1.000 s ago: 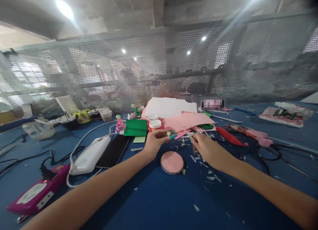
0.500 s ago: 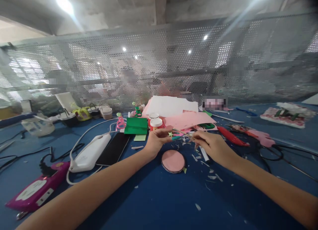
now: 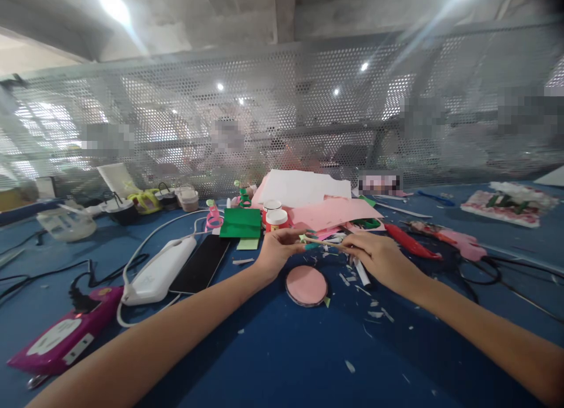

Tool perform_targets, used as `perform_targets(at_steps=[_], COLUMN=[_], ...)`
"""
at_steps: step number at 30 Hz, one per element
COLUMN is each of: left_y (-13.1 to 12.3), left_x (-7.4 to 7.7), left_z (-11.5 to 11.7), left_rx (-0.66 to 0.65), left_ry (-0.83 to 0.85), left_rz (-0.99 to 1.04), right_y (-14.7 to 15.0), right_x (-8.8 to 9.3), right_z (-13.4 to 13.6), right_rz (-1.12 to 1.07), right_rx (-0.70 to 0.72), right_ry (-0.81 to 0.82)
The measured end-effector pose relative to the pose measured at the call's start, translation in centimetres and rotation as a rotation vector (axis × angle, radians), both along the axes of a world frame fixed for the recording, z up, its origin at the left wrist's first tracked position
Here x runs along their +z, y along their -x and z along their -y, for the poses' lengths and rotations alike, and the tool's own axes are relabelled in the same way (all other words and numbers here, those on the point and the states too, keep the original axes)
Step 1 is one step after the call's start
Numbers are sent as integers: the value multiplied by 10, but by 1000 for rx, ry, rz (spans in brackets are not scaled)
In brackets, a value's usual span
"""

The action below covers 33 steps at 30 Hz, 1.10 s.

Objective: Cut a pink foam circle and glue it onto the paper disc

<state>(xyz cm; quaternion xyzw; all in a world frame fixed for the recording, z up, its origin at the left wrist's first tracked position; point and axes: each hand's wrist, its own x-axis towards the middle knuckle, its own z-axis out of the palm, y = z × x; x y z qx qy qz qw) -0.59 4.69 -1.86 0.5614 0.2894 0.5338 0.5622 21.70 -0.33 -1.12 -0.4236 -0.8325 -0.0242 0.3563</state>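
Note:
My left hand (image 3: 278,254) pinches a small pale green paper star (image 3: 303,239) between thumb and fingertips, with teal nails showing beside it. My right hand (image 3: 375,256) is closed on a thin wooden stick (image 3: 328,243), held nearly level. The stick's left tip meets the star, though I cannot tell whether it presses on it. Just below both hands lies a pink round disc (image 3: 307,285) with a dark rim and a bit of green at its edge. A white-capped red bottle (image 3: 276,219) stands behind my left hand.
Pink and white paper sheets (image 3: 308,189) lie behind, near a green card (image 3: 241,223). To the left are a black phone (image 3: 203,264), a white power bank (image 3: 165,273) and a purple power strip (image 3: 66,334). Paper scraps (image 3: 374,314) and a red tool (image 3: 412,242) lie right.
The stick's left end has come down from above the star to the star itself. My right hand has tilted slightly; my left hand stays in place with the star.

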Motion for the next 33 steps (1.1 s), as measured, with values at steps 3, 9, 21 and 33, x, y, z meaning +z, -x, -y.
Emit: perform_targets(at_steps=[3,9,21,33], left_y=[1,1,0,1], left_x=[-1,-1,-1,-1], left_z=[0,-1,0,1], left_rx=[3,12,9,-7], left_ry=[-6,-16,-25,-39], left_rz=[-4,-6,-22,-24], right_y=[0,1,-3,-3], right_x=[0,1,-3,-2], right_z=[0,1,-5,-4], right_rz=[7,18,44,12], right_rx=[-3,-22,-15,2], right_ry=[8,7,-34,24])
